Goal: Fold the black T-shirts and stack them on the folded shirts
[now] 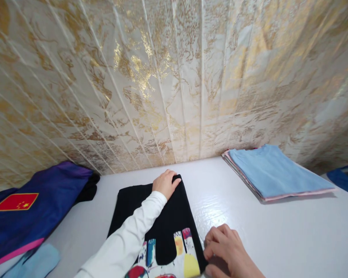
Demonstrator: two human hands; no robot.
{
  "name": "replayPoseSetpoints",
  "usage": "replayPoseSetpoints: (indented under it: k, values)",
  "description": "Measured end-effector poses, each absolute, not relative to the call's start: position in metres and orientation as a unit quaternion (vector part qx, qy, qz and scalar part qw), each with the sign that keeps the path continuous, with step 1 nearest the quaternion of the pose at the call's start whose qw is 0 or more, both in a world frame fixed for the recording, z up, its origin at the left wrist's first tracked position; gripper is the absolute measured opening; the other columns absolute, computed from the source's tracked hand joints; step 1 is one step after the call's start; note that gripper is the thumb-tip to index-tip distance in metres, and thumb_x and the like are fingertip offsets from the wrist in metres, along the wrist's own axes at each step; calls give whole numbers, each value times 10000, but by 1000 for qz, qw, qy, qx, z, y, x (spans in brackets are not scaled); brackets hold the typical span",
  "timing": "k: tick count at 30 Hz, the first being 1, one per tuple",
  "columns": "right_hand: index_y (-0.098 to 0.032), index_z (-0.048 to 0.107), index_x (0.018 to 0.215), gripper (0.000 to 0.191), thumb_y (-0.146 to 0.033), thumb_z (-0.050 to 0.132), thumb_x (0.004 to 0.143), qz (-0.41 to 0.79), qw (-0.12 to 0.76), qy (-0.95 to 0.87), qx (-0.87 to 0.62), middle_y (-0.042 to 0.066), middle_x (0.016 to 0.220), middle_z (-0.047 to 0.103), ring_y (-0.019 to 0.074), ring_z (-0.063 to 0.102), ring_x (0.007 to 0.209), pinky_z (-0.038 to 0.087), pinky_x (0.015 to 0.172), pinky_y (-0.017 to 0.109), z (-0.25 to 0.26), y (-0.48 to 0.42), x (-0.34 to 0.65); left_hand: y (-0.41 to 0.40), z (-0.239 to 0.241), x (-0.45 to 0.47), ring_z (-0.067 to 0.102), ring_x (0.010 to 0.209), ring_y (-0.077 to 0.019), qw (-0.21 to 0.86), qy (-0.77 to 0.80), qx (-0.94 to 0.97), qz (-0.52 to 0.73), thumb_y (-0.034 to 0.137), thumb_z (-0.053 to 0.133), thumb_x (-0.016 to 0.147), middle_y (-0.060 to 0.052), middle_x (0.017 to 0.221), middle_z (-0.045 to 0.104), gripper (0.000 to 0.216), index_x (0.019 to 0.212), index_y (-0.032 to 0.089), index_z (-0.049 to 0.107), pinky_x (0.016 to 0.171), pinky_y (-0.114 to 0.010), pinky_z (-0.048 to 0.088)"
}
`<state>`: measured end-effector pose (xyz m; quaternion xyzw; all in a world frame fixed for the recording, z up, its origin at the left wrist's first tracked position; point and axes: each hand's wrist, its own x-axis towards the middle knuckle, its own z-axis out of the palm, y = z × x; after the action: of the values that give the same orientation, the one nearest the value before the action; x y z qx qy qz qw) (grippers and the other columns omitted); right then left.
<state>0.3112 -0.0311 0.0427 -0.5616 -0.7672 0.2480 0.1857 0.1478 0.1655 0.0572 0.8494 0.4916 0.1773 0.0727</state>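
Note:
A black garment (165,220) with a colourful print near its front end lies folded on the white table (278,239). My left hand (164,183), in a white sleeve, rests on the garment's far right corner with fingers curled over the edge. My right hand (224,246) sits at the garment's near right edge, fingers bent and pinching the cloth there.
A stack of folded cloths (274,172), light blue on top, lies at the back right. A dark blue garment with a red flag patch (31,210) lies at the left, a pale blue piece (36,262) below it. A gold-patterned wall (174,77) rises behind.

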Motion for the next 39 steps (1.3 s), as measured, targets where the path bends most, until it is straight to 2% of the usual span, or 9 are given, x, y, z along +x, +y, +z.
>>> replayPoseSetpoints:
  k: [6, 10, 15, 19, 22, 24, 27, 34, 39]
  values:
    - [-234, 612, 778, 83, -189, 548, 805, 218, 227, -785, -533, 15, 886, 614, 187, 496, 849, 368, 750, 345, 39, -31, 312, 174, 46, 156, 539, 943, -219, 89, 476, 834, 267, 204, 638, 819, -11, 899, 613, 61, 782, 213, 590, 835, -318, 421]
    - [-235, 596, 805, 30, -227, 613, 781, 223, 241, -783, -528, 20, 915, 597, 196, 484, 849, 375, 745, 343, 33, -34, 312, 178, 41, 151, 550, 888, -206, 118, 447, 827, 320, 179, 589, 839, -4, 850, 607, 84, 777, 218, 546, 830, -328, 422]
    - [-241, 586, 992, 263, -272, 663, 743, 224, 262, -789, -509, 51, 966, 572, 208, 471, 848, 402, 756, 351, 28, -36, 308, 178, 37, 148, 587, 854, -190, 161, 431, 794, 398, 243, 477, 898, -9, 844, 605, 52, 853, 224, 492, 812, -318, 438]
    - [-217, 575, 792, 42, -206, 609, 770, 242, 251, -786, -510, 33, 939, 576, 203, 476, 867, 401, 758, 349, 32, -35, 306, 180, 34, 145, 595, 864, -178, 186, 427, 757, 458, 296, 430, 917, -14, 853, 590, 80, 896, 223, 454, 791, -288, 440]
    - [-211, 561, 738, 92, -222, 551, 829, 256, 255, -779, -512, 26, 933, 580, 198, 479, 870, 400, 774, 357, 36, -35, 306, 182, 33, 143, 588, 841, -170, 201, 419, 741, 485, 316, 428, 912, -14, 846, 578, 104, 889, 217, 450, 777, -277, 439]
    - [-222, 581, 810, 47, -214, 541, 833, 260, 260, -772, -519, 33, 951, 575, 201, 480, 875, 406, 782, 360, 39, -35, 307, 184, 32, 143, 583, 830, -165, 211, 413, 734, 496, 323, 434, 908, -14, 839, 572, 115, 884, 212, 455, 769, -272, 440]
    - [-225, 552, 987, 204, -167, 553, 791, 272, 269, -746, -545, 49, 991, 566, 207, 486, 893, 421, 793, 357, 39, -37, 309, 187, 31, 142, 574, 814, -159, 223, 407, 724, 510, 323, 443, 907, -10, 830, 563, 122, 882, 205, 461, 763, -275, 441]
    - [-230, 558, 887, 155, -137, 568, 763, 265, 275, -772, -508, 39, 966, 541, 200, 471, 892, 419, 792, 348, 37, -36, 307, 187, 29, 143, 565, 720, -147, 251, 391, 730, 501, 353, 488, 929, 8, 776, 551, 203, 914, 155, 527, 715, -325, 464]
    - [-241, 573, 897, 166, -131, 579, 773, 302, 213, -799, -474, 40, 992, 527, 197, 465, 926, 422, 824, 346, 53, -29, 306, 185, 30, 146, 585, 742, -149, 268, 378, 757, 459, 354, 524, 921, 4, 784, 581, 215, 889, 145, 564, 748, -344, 474]
